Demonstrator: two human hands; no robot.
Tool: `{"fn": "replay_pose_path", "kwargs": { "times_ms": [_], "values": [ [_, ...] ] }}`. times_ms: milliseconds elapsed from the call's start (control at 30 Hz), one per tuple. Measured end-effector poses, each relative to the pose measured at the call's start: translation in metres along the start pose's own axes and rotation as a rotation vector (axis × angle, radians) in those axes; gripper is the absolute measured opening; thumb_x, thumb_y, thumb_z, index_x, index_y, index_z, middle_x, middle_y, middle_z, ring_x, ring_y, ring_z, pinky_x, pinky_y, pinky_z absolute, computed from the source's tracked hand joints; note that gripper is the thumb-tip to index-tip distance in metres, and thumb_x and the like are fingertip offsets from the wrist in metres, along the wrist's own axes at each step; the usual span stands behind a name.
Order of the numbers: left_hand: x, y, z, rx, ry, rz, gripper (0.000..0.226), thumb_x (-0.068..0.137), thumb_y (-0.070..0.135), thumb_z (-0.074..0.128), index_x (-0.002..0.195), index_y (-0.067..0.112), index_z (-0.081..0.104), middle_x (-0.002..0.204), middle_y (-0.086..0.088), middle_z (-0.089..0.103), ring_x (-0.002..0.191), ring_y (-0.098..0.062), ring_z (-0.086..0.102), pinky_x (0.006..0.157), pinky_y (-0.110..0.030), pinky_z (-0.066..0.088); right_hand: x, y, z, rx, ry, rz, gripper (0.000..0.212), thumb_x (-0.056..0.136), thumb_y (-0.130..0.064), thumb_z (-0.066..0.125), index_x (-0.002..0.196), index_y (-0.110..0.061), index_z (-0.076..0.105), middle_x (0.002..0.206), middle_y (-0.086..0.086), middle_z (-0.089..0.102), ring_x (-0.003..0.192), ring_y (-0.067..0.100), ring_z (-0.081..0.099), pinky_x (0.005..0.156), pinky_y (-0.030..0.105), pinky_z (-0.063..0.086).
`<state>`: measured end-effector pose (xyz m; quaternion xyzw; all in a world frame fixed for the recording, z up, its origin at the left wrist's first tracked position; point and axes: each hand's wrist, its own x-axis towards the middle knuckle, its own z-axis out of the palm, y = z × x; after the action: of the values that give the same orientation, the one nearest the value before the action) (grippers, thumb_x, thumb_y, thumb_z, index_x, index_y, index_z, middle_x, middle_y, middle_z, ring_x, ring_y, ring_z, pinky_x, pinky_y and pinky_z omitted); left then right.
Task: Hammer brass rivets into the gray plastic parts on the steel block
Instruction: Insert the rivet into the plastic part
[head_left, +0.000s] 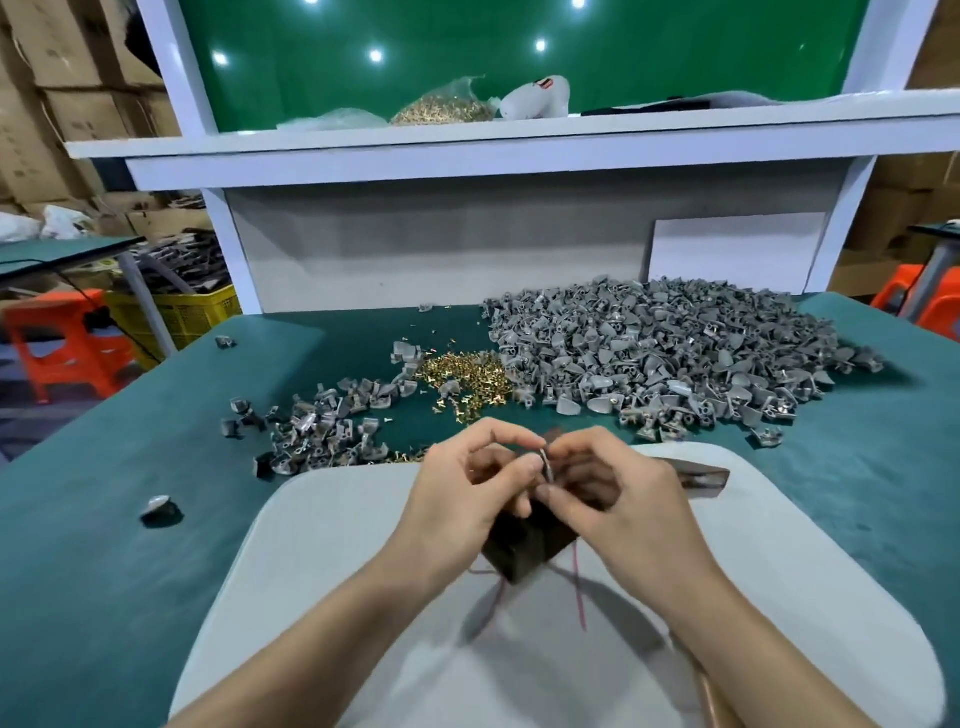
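Head view, and both hands meet just above the steel block (524, 545) on the pale pad (322, 545). The left hand (467, 488) and right hand (618, 493) pinch one small gray part (545, 465) between their fingertips, probably seating a rivet, though it's too small to see. No hammering yet; the hammer (701, 477) lies behind the right hand. Plenty left: a huge heap of gray parts (675, 353) waits, loose brass rivets (467, 374) beside it, a smaller pile (322, 421) at left, perhaps finished. Up on the shelf (519, 130), a clear bag (441, 109) holds more rivets.
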<state>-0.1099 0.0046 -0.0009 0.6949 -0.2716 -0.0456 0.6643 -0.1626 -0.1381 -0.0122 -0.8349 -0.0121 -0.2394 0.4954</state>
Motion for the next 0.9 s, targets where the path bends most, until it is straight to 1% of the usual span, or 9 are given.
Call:
{"fn": "replay_pose_path", "kwargs": {
  "times_ms": [67,133,200,300,367,467,533,733,900],
  "values": [
    [-0.005,-0.005,-0.002,0.002,0.033,0.049,0.018,0.086,0.001,0.065,0.091,0.018,0.069,0.054,0.003,0.06,0.054,-0.007,0.056,0.061,-0.012,0.044,-0.001,-0.003,0.001,0.057,0.0,0.028,0.025,0.074,-0.007,0.077,0.086,-0.025,0.063,0.075,-0.004,0.07,0.072,0.012,0.068,0.078,0.046,0.055],
    [-0.009,-0.011,-0.002,0.013,0.088,0.094,0.024,0.084,0.002,0.068,0.093,0.025,0.07,0.063,0.004,0.066,0.057,-0.008,0.063,0.065,-0.012,0.047,-0.001,-0.002,0.003,0.023,0.03,0.036,0.015,0.076,-0.02,0.072,0.085,-0.028,0.064,0.076,-0.007,0.071,0.075,0.013,0.068,0.079,0.048,0.053],
    [-0.012,-0.018,-0.001,0.016,0.16,0.133,0.028,0.083,0.003,0.069,0.093,0.029,0.07,0.072,0.004,0.07,0.065,-0.011,0.07,0.069,-0.014,0.05,-0.002,0.0,0.001,-0.067,0.095,0.056,0.013,0.075,-0.031,0.062,0.087,-0.037,0.064,0.076,-0.014,0.07,0.076,0.01,0.068,0.079,0.047,0.053],
    [-0.013,-0.027,0.0,-0.028,0.224,0.151,0.026,0.083,0.003,0.07,0.093,0.027,0.071,0.084,0.004,0.071,0.08,-0.015,0.073,0.078,-0.023,0.055,0.0,0.001,0.002,-0.159,0.132,0.056,0.021,0.08,-0.019,0.066,0.089,-0.037,0.064,0.08,-0.016,0.071,0.079,0.008,0.067,0.079,0.044,0.054],
    [-0.014,-0.028,0.0,0.024,0.247,0.216,0.025,0.085,0.003,0.067,0.096,0.026,0.07,0.09,0.003,0.07,0.084,-0.013,0.073,0.081,-0.026,0.055,0.002,0.001,0.004,-0.186,0.143,0.074,0.02,0.08,-0.016,0.067,0.086,-0.035,0.06,0.077,-0.015,0.07,0.077,0.007,0.067,0.079,0.045,0.053],
    [-0.015,-0.029,0.0,0.092,0.275,0.295,0.026,0.085,0.007,0.066,0.099,0.029,0.067,0.09,0.005,0.07,0.084,-0.009,0.071,0.08,-0.019,0.053,0.004,-0.002,0.01,-0.258,0.147,0.051,0.015,0.079,-0.019,0.068,0.078,-0.033,0.063,0.068,-0.017,0.066,0.068,0.001,0.061,0.073,0.042,0.052],
    [-0.015,-0.028,0.0,0.124,0.297,0.292,0.029,0.082,0.006,0.071,0.096,0.031,0.066,0.087,0.01,0.071,0.085,-0.007,0.07,0.08,-0.016,0.05,0.004,-0.005,0.013,-0.29,0.151,0.012,0.014,0.079,-0.016,0.07,0.078,-0.03,0.066,0.065,-0.018,0.063,0.062,-0.001,0.055,0.067,0.033,0.049],
    [-0.014,-0.028,0.0,0.13,0.312,0.23,0.019,0.08,0.006,0.074,0.08,0.022,0.065,0.075,0.013,0.067,0.074,-0.003,0.063,0.073,-0.013,0.046,0.006,-0.007,0.016,-0.464,0.134,-0.077,0.009,0.082,-0.018,0.07,0.09,-0.022,0.072,0.087,-0.011,0.059,0.066,-0.003,0.046,0.069,0.02,0.037],
    [-0.015,-0.027,0.001,0.171,0.298,0.26,0.023,0.081,0.004,0.072,0.081,0.025,0.065,0.081,0.016,0.068,0.077,0.0,0.062,0.073,-0.01,0.044,0.001,-0.016,0.014,-0.268,0.14,-0.273,0.02,0.079,-0.008,0.069,0.097,-0.016,0.072,0.09,-0.006,0.062,0.081,0.002,0.057,0.073,0.01,0.043]
  ]
}}
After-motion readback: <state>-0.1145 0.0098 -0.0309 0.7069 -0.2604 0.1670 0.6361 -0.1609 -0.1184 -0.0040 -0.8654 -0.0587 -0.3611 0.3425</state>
